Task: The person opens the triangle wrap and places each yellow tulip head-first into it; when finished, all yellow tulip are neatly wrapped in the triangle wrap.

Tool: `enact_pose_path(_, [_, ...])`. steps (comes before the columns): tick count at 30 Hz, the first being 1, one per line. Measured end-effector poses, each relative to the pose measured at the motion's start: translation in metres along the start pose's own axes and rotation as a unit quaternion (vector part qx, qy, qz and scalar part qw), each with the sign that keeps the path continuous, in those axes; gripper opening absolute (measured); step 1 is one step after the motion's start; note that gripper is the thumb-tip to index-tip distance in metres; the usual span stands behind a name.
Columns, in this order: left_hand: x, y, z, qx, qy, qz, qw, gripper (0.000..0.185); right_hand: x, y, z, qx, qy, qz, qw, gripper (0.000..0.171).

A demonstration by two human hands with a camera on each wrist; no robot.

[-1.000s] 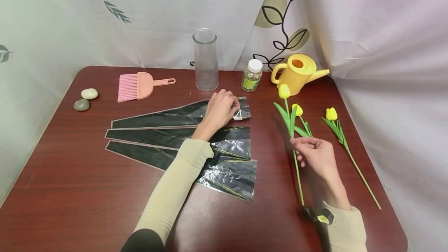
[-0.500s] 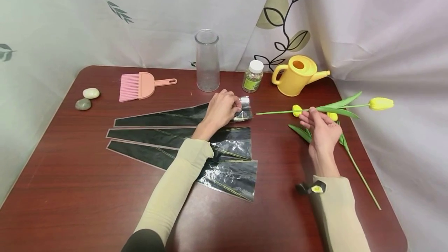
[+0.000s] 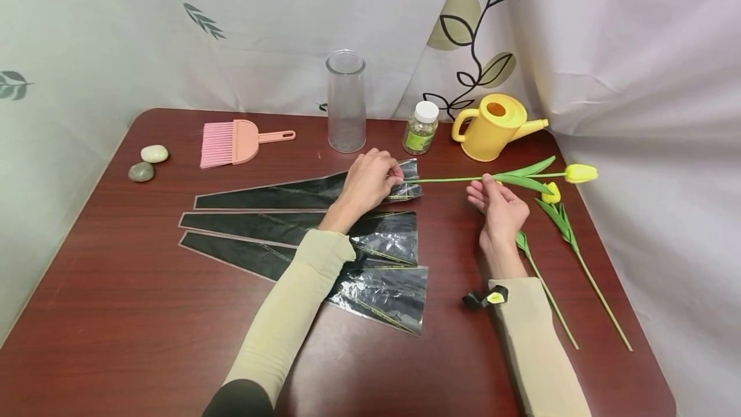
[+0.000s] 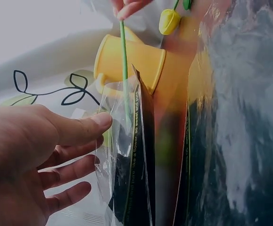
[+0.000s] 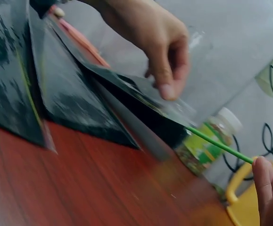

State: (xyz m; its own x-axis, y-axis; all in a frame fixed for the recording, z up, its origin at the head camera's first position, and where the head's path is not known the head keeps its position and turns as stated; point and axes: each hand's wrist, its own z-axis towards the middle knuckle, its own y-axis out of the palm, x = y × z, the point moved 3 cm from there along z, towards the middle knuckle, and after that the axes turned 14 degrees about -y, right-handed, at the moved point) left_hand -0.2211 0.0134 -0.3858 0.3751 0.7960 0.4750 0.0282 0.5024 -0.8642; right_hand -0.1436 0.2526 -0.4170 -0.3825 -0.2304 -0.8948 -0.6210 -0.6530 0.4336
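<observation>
My left hand (image 3: pixel 370 179) pinches the clear edge of the farthest black flower sleeve (image 3: pixel 260 195), holding its mouth apart, as the left wrist view shows. My right hand (image 3: pixel 502 211) pinches the green stem of a yellow tulip (image 3: pixel 581 173). That tulip lies level, bloom to the right. In the left wrist view the lower stem (image 4: pixel 124 61) is within the sleeve's open mouth, behind clear film. Two more black sleeves lie nearer, a middle one (image 3: pixel 249 225) and a front one (image 3: pixel 376 298).
Another tulip (image 3: pixel 551 194) lies at the right; a third's stem (image 3: pixel 550 298) runs beside my right sleeve, its bloom mostly hidden. Along the back stand a clear vase (image 3: pixel 346 108), a jar (image 3: pixel 420 130) and a yellow watering can (image 3: pixel 492 130). A pink brush (image 3: pixel 246 140) and stones (image 3: pixel 154 154) lie left.
The tulip in my right hand has turned from upright to level, then moved left until its stem end reached the sleeve mouth. My left hand has stayed on the sleeve's edge.
</observation>
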Motion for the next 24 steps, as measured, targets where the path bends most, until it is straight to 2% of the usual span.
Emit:
enact_pose_path(4, [-0.001, -0.002, 0.000, 0.002, -0.002, 0.004, 1.0000, 0.007, 0.014, 0.019, -0.015, -0.012, 0.025, -0.029, 0.999, 0.031])
enact_pose_path(8, [-0.001, -0.004, 0.000, -0.007, -0.002, 0.010, 0.9999, 0.007, 0.027, 0.041, -0.033, -0.024, 0.081, -0.078, 0.993, 0.035])
enact_pose_path(13, [-0.004, -0.010, 0.002, -0.020, -0.005, 0.030, 0.9993, 0.005, 0.041, 0.062, -0.052, -0.036, 0.170, -0.102, 0.979, 0.022])
enact_pose_path(17, [-0.009, -0.011, 0.002, -0.030, -0.012, 0.045, 0.9985, 0.005, 0.046, 0.067, -0.060, -0.058, 0.231, -0.113, 0.965, 0.019])
enact_pose_path(20, [-0.013, -0.010, 0.001, -0.041, -0.014, 0.052, 0.9977, 0.004, 0.044, 0.063, -0.061, -0.106, 0.264, -0.124, 0.951, 0.018])
enact_pose_path(22, [-0.014, -0.009, 0.001, -0.047, -0.015, 0.055, 0.9973, 0.005, 0.038, 0.058, -0.058, -0.164, 0.267, -0.132, 0.940, 0.021])
enact_pose_path(23, [-0.015, -0.008, 0.001, -0.049, -0.015, 0.056, 0.9971, 0.005, 0.034, 0.055, -0.055, -0.199, 0.256, -0.141, 0.935, 0.024])
enact_pose_path(24, [-0.015, -0.008, 0.001, -0.049, -0.014, 0.058, 0.9970, 0.005, 0.028, 0.051, -0.049, -0.239, 0.221, -0.158, 0.932, 0.026])
